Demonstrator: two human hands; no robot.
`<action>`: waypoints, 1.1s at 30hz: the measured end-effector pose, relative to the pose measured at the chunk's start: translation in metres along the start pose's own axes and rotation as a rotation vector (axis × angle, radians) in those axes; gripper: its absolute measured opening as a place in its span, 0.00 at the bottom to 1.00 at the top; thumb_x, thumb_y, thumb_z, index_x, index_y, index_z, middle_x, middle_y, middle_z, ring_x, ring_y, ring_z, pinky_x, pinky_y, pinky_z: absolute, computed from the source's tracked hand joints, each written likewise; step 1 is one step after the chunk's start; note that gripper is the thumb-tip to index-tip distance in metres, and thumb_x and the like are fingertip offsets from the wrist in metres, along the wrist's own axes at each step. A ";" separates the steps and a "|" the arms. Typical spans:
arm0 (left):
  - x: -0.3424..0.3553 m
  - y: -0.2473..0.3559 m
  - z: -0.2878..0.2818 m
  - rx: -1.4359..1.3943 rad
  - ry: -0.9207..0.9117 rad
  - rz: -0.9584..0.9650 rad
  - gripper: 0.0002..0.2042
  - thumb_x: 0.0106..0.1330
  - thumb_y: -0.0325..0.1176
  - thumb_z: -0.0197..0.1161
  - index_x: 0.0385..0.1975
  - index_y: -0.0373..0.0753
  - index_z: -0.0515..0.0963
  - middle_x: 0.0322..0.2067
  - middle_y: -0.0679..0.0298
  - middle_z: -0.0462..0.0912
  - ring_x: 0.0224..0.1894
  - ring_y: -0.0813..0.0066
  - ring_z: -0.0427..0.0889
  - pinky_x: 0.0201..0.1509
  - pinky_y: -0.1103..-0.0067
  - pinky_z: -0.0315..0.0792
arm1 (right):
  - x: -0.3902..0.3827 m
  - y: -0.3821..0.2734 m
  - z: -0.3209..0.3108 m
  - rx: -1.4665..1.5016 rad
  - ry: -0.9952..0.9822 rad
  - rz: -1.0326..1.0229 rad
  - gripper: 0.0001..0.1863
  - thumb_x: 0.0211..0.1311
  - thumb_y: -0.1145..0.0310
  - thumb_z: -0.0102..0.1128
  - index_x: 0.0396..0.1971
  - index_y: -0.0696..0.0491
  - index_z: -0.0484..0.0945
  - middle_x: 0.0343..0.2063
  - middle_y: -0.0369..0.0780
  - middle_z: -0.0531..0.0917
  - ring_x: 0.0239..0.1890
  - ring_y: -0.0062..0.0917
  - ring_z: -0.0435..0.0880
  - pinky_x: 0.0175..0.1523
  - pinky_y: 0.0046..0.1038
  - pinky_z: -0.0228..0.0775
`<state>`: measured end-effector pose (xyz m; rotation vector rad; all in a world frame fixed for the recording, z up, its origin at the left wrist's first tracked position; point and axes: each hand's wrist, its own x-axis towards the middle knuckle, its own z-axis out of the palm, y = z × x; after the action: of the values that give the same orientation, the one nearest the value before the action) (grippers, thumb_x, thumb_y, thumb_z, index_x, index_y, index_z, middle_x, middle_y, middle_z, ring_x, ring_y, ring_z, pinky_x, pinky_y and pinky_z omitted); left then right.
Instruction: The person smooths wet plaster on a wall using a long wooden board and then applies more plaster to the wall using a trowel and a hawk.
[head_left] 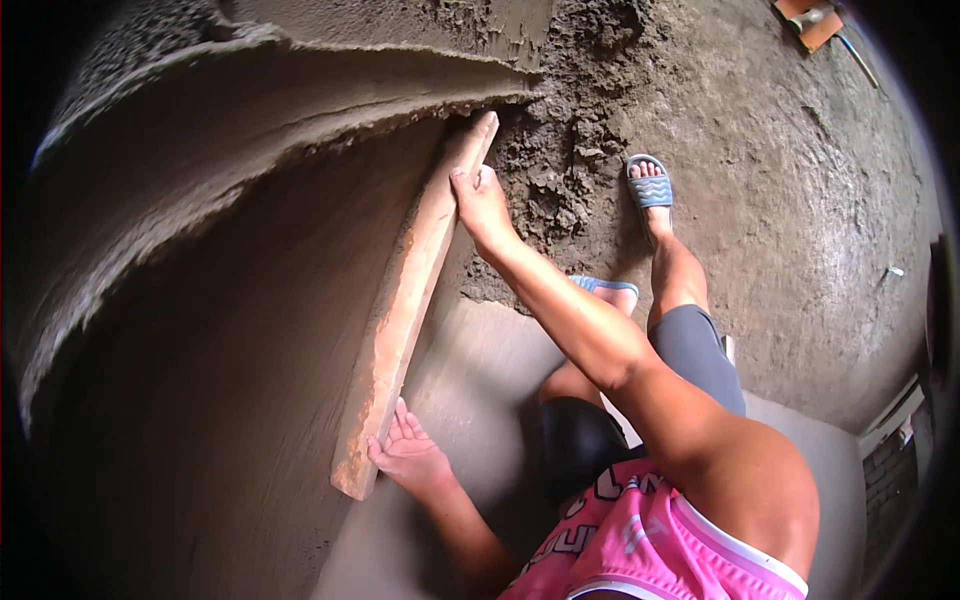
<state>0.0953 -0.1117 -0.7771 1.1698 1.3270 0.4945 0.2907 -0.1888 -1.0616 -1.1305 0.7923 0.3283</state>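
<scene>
A long wooden straightedge board (pixel 410 290) lies slantwise against a smooth, wet-looking plastered wall (pixel 240 330). My right hand (pixel 482 208) grips it near the far end, with the thumb on its face and the other fingers partly hidden. At the near end, my left hand (pixel 412 458) holds the board's edge, its thumb against the wood and its fingers loosely extended alongside. Mortar smears cover part of the board's face. Beyond it, a thick ragged ridge of plaster (pixel 300 95) curves across the wall.
Crumbled wet mortar (pixel 565 150) lies along the foot of the wall. My feet, in blue slide sandals (pixel 650 188), stand beside it on the rough floor (pixel 790 220). An orange flat tool (pixel 812 28) and a thin blue-ended stick (pixel 858 60) rest at the far right.
</scene>
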 end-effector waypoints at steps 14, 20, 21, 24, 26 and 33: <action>-0.074 0.120 -0.039 -0.004 0.036 0.153 0.29 0.73 0.51 0.46 0.61 0.32 0.67 0.59 0.52 0.73 0.59 0.63 0.74 0.56 0.77 0.72 | -0.133 -0.122 0.032 -0.066 0.031 -0.139 0.27 0.66 0.57 0.58 0.49 0.66 0.65 0.40 0.57 0.80 0.45 0.45 0.82 0.52 0.39 0.72; -0.063 0.133 -0.092 0.025 -0.110 0.215 0.30 0.74 0.50 0.44 0.64 0.29 0.62 0.63 0.48 0.67 0.66 0.56 0.66 0.70 0.70 0.62 | -0.157 -0.122 0.024 0.165 -0.175 0.105 0.25 0.65 0.56 0.61 0.50 0.62 0.69 0.35 0.40 0.81 0.37 0.19 0.77 0.44 0.26 0.72; -0.065 0.123 -0.088 0.069 -0.075 0.189 0.31 0.74 0.51 0.43 0.65 0.29 0.62 0.64 0.49 0.67 0.67 0.56 0.66 0.71 0.70 0.60 | -0.146 -0.086 0.022 0.120 -0.160 0.157 0.23 0.65 0.57 0.61 0.47 0.62 0.70 0.34 0.40 0.80 0.36 0.20 0.76 0.43 0.26 0.72; -0.051 0.062 -0.050 0.151 -0.005 0.084 0.31 0.74 0.51 0.43 0.66 0.30 0.60 0.66 0.50 0.64 0.69 0.57 0.64 0.73 0.69 0.55 | -0.084 0.007 -0.001 0.189 -0.123 0.294 0.19 0.64 0.59 0.59 0.40 0.62 0.74 0.30 0.40 0.81 0.35 0.25 0.78 0.42 0.30 0.72; -0.021 0.006 -0.031 0.121 -0.025 0.014 0.31 0.74 0.51 0.44 0.66 0.32 0.59 0.67 0.51 0.63 0.69 0.57 0.64 0.74 0.68 0.53 | -0.033 0.057 -0.018 0.080 -0.091 0.272 0.20 0.64 0.59 0.58 0.43 0.63 0.76 0.35 0.43 0.84 0.38 0.29 0.82 0.45 0.31 0.73; 0.058 -0.148 0.045 0.077 0.020 -0.107 0.31 0.70 0.51 0.52 0.64 0.31 0.61 0.64 0.52 0.66 0.67 0.58 0.66 0.73 0.69 0.56 | 0.114 0.148 -0.052 0.130 -0.112 0.430 0.19 0.69 0.57 0.51 0.48 0.57 0.75 0.36 0.42 0.83 0.35 0.29 0.82 0.40 0.35 0.75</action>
<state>0.1036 -0.1387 -0.9397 1.1522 1.4285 0.3820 0.2590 -0.1910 -1.2529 -0.8063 0.9410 0.6826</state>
